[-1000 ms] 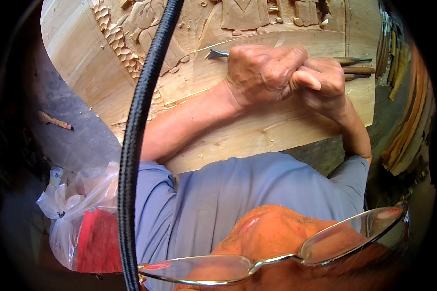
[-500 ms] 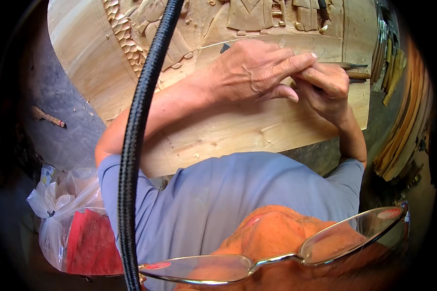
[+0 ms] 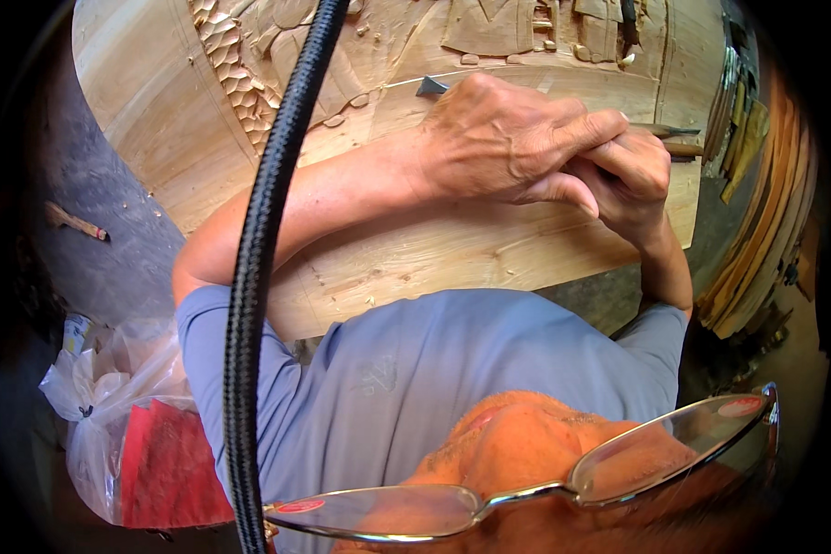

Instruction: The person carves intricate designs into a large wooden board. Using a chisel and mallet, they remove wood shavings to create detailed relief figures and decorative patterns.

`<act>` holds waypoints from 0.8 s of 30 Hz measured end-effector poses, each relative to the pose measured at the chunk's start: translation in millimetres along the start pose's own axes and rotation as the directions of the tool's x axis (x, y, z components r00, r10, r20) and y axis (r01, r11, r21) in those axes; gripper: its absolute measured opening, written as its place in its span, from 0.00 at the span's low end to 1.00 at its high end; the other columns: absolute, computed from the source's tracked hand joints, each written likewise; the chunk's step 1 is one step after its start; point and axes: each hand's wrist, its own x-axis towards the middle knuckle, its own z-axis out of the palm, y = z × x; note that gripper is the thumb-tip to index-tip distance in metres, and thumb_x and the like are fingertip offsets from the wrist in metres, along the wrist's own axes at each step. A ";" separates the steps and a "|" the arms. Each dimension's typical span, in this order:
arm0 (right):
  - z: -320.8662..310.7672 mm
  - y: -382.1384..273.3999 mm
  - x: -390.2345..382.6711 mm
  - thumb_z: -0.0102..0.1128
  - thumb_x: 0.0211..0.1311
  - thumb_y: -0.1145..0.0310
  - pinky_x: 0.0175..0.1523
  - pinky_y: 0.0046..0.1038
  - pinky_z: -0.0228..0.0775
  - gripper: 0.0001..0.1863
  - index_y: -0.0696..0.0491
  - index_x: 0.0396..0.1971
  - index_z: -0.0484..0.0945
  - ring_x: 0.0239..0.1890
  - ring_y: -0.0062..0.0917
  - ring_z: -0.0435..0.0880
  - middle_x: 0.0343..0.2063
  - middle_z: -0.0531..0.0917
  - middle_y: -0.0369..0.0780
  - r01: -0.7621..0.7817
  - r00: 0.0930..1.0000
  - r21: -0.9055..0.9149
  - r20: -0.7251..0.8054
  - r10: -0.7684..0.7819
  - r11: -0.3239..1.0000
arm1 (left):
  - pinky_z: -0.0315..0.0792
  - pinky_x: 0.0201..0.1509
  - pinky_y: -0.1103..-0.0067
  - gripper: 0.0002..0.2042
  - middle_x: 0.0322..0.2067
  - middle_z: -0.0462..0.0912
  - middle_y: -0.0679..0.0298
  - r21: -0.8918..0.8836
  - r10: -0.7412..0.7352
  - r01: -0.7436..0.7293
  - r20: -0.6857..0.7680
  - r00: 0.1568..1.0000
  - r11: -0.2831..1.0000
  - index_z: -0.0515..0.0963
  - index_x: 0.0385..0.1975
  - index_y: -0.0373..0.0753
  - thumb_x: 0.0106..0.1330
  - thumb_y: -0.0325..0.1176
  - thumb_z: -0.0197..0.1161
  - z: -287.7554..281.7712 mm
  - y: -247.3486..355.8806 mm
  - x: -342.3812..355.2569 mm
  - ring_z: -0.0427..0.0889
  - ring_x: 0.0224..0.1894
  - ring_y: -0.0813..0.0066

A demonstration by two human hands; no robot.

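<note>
My left hand (image 3: 508,148) lies over the wooden panel (image 3: 415,263), its index finger stretched across the fingers of my right hand (image 3: 623,180) and its thumb apart below. My right hand's fingers are curled in; whatever they hold is hidden. A flared metal chisel blade (image 3: 431,86) shows just beyond my left hand's knuckles, the rest of it covered. More tool shafts, one with a wooden handle (image 3: 683,150), lie behind my right hand. Carved relief (image 3: 485,28) covers the far part of the panel, with a band of scalloped cuts to the left.
Long wooden strips (image 3: 752,231) and a bundle of narrow tools (image 3: 739,120) stand at the right. A short stick (image 3: 78,222) lies on a grey surface at left, above a clear plastic bag (image 3: 97,397) and red item (image 3: 162,462). A black braided cord (image 3: 270,222) crosses the view.
Since a second ago my left hand has loosened from a fist, its index finger now stretched over my right hand. Both hands have shifted slightly right since half a second ago.
</note>
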 end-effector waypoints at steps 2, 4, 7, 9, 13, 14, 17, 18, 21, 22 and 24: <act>0.9 -1.0 0.4 0.79 0.52 0.78 0.26 0.30 0.72 0.09 0.58 0.33 0.89 0.21 0.32 0.84 0.22 0.84 0.41 -0.002 1.000 -0.007 0.005 0.002 1.000 | 0.76 0.26 0.73 0.39 0.29 0.82 0.69 -0.005 -0.008 0.008 -0.025 1.000 1.000 0.78 0.66 0.46 0.63 0.68 0.64 0.8 1.0 -0.9 0.86 0.27 0.67; 2.5 -2.8 4.4 0.80 0.52 0.77 0.26 0.30 0.72 0.09 0.58 0.33 0.89 0.21 0.32 0.84 0.22 0.84 0.40 0.009 1.000 -0.004 0.007 -0.009 1.000 | 0.76 0.26 0.73 0.38 0.29 0.83 0.69 0.006 -0.024 0.024 -0.021 0.999 1.000 0.79 0.65 0.46 0.63 0.69 0.63 -0.8 2.6 -1.5 0.86 0.26 0.67; 2.0 -2.2 5.6 0.81 0.52 0.73 0.26 0.30 0.72 0.10 0.58 0.33 0.89 0.21 0.32 0.84 0.22 0.84 0.40 -0.010 1.000 0.009 0.020 0.010 1.000 | 0.76 0.25 0.73 0.37 0.29 0.83 0.69 0.035 -0.054 0.053 0.009 0.999 0.998 0.80 0.62 0.46 0.63 0.69 0.63 -5.8 4.3 -1.5 0.86 0.26 0.68; 1.7 -1.7 5.9 0.81 0.53 0.70 0.26 0.30 0.72 0.11 0.58 0.33 0.89 0.21 0.32 0.84 0.22 0.84 0.39 0.002 1.000 0.004 0.028 -0.002 1.000 | 0.77 0.25 0.73 0.36 0.29 0.84 0.69 0.039 -0.067 0.066 0.004 0.998 0.997 0.81 0.61 0.46 0.63 0.69 0.63 -4.5 3.9 -2.0 0.86 0.26 0.68; -1.1 -3.0 5.4 0.82 0.53 0.65 0.28 0.30 0.73 0.14 0.57 0.34 0.90 0.23 0.32 0.85 0.23 0.86 0.40 0.002 0.999 0.016 0.034 -0.002 1.000 | 0.78 0.26 0.73 0.35 0.31 0.87 0.69 0.044 -0.047 0.048 -0.024 0.999 0.998 0.82 0.59 0.46 0.63 0.69 0.63 1.3 1.5 -1.4 0.88 0.27 0.68; -1.3 -3.9 5.8 0.82 0.52 0.63 0.28 0.30 0.75 0.15 0.57 0.35 0.90 0.25 0.32 0.87 0.24 0.86 0.40 -0.017 0.998 -0.003 0.054 0.017 1.000 | 0.78 0.26 0.73 0.35 0.31 0.87 0.69 0.049 -0.052 0.053 -0.026 0.998 0.997 0.82 0.59 0.46 0.63 0.68 0.63 -0.2 1.3 -2.7 0.88 0.27 0.68; 3.6 -4.8 9.3 0.82 0.52 0.62 0.29 0.30 0.75 0.16 0.57 0.35 0.90 0.25 0.33 0.87 0.25 0.87 0.40 0.018 0.999 0.005 0.047 -0.018 1.000 | 0.78 0.26 0.74 0.34 0.32 0.88 0.69 0.057 -0.081 0.082 -0.016 0.997 0.995 0.82 0.58 0.46 0.64 0.68 0.63 -1.4 3.0 -5.1 0.88 0.27 0.68; 3.2 -3.6 7.4 0.81 0.52 0.62 0.29 0.30 0.76 0.16 0.57 0.36 0.90 0.26 0.33 0.88 0.26 0.88 0.40 0.011 0.999 0.002 0.045 -0.011 1.000 | 0.78 0.25 0.74 0.34 0.32 0.88 0.69 0.059 -0.094 0.094 -0.010 0.996 0.994 0.82 0.58 0.47 0.64 0.68 0.63 -1.7 3.9 -5.1 0.88 0.27 0.68; -0.7 -6.4 5.6 0.81 0.53 0.64 0.28 0.30 0.75 0.14 0.56 0.36 0.90 0.25 0.34 0.87 0.27 0.87 0.40 -0.035 0.998 0.016 0.045 0.034 0.999 | 0.78 0.25 0.74 0.32 0.33 0.89 0.69 0.067 -0.081 0.080 0.011 0.997 0.995 0.84 0.55 0.47 0.64 0.67 0.64 -0.4 4.6 -0.3 0.88 0.26 0.68; -1.5 -7.9 7.4 0.81 0.53 0.65 0.28 0.31 0.74 0.14 0.56 0.36 0.90 0.25 0.34 0.87 0.26 0.87 0.40 -0.025 0.998 -0.010 0.061 0.026 1.000 | 0.78 0.25 0.74 0.31 0.32 0.89 0.69 0.065 -0.075 0.077 -0.045 0.996 0.995 0.84 0.54 0.47 0.64 0.67 0.64 1.3 4.0 -2.0 0.88 0.26 0.68; -2.7 -11.1 12.3 0.80 0.53 0.66 0.28 0.31 0.74 0.13 0.56 0.36 0.90 0.25 0.35 0.86 0.26 0.86 0.40 -0.005 0.996 -0.060 0.093 0.010 0.998 | 0.77 0.25 0.75 0.30 0.32 0.89 0.69 0.063 -0.062 0.073 -0.155 0.986 0.995 0.84 0.52 0.47 0.64 0.67 0.64 6.2 1.6 -7.1 0.87 0.26 0.68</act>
